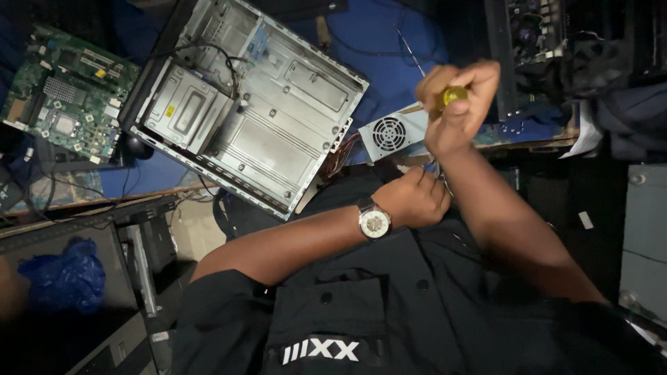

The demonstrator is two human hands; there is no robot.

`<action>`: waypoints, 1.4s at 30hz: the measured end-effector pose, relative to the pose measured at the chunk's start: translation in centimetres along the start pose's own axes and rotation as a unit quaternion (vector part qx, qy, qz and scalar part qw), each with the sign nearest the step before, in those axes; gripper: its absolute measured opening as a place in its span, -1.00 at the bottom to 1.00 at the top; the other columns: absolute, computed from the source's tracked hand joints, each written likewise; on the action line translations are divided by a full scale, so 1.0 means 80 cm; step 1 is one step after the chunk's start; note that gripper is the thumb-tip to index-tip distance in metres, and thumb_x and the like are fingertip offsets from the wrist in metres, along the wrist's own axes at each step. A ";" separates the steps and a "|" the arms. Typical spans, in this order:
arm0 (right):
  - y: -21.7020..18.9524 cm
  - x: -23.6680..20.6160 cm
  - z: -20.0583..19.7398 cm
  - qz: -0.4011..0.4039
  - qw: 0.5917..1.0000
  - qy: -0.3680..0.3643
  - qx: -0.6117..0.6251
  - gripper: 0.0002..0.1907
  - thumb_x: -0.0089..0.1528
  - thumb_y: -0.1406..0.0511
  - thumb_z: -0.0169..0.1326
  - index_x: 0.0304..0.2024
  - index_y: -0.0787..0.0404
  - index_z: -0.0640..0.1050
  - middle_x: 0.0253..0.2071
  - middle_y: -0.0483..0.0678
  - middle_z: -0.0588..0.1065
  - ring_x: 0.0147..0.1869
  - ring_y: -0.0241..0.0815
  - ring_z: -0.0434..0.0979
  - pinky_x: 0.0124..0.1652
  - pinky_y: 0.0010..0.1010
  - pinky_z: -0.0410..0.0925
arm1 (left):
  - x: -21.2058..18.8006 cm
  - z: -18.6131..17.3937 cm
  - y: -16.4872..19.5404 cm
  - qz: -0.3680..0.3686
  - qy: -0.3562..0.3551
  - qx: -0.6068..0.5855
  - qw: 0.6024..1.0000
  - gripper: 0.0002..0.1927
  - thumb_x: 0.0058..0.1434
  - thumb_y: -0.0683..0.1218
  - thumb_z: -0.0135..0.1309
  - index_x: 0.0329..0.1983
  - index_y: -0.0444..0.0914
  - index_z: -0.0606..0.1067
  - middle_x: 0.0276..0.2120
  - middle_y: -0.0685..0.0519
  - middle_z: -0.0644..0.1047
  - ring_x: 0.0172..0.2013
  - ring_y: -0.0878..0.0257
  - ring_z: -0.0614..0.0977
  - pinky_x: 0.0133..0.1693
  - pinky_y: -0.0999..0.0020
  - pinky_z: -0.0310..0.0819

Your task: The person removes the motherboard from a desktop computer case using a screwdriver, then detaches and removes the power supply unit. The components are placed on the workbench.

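Blue workbench beyond; right hand point(455, 111) clenched around yellow-handled screwdriver point(453, 95), left hand point(411, 200) closed below.

Your hands point(434, 163) work just below the power supply unit point(392, 133), which blocks the way up-frame. The open computer case point(257, 111) fills the upper middle; a circuit board point(66, 97) occupies the upper left. Bare blue desk point(379, 42) between the case and the upper-right equipment point(531, 42) offers passage.
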State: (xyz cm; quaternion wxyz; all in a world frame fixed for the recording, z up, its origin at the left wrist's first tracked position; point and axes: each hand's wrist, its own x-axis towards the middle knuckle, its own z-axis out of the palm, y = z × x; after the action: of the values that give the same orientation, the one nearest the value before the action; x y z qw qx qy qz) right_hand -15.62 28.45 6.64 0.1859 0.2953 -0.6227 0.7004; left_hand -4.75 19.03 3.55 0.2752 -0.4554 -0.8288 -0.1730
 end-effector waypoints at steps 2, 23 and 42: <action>-0.002 -0.001 0.003 0.000 0.999 0.028 -0.015 -0.48 0.47 -0.11 -0.15 -0.04 0.20 0.18 -0.39 0.06 0.28 -0.46 -0.20 0.27 -0.41 -0.39 0.28 | -0.001 -0.001 -0.001 -0.005 0.009 -0.001 1.000 -0.84 0.06 -0.06 0.06 -0.52 -0.24 0.54 -0.54 0.05 0.51 -0.47 0.17 0.53 -0.33 0.27 0.37; -0.011 0.005 0.001 0.024 0.999 0.038 0.003 -0.47 0.48 -0.11 -0.20 -0.02 0.25 0.31 -0.28 0.07 0.32 -0.28 -0.17 0.35 -0.28 -0.36 0.35 | -0.002 0.004 0.000 -0.021 -0.010 -0.011 1.000 -0.85 0.04 -0.07 0.06 -0.54 -0.23 0.55 -0.56 0.06 0.53 -0.47 0.17 0.56 -0.31 0.28 0.37; 0.003 -0.003 -0.037 0.130 0.989 0.014 0.065 -0.37 0.46 -0.13 -0.10 0.18 0.29 0.36 -0.18 -0.02 0.36 -0.25 -0.21 0.42 -0.20 -0.38 0.41 | 0.005 0.013 -0.008 -0.057 -0.066 -0.020 0.996 -0.88 0.08 -0.07 0.07 -0.47 -0.17 0.58 -0.48 0.08 0.57 -0.37 0.17 0.60 -0.25 0.28 0.37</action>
State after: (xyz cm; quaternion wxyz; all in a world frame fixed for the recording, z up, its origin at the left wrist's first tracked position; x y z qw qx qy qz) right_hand -16.12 31.32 6.14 0.0823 0.2134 -0.6065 0.7615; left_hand -5.81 19.51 2.97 0.2005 -0.4230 -0.8663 -0.1742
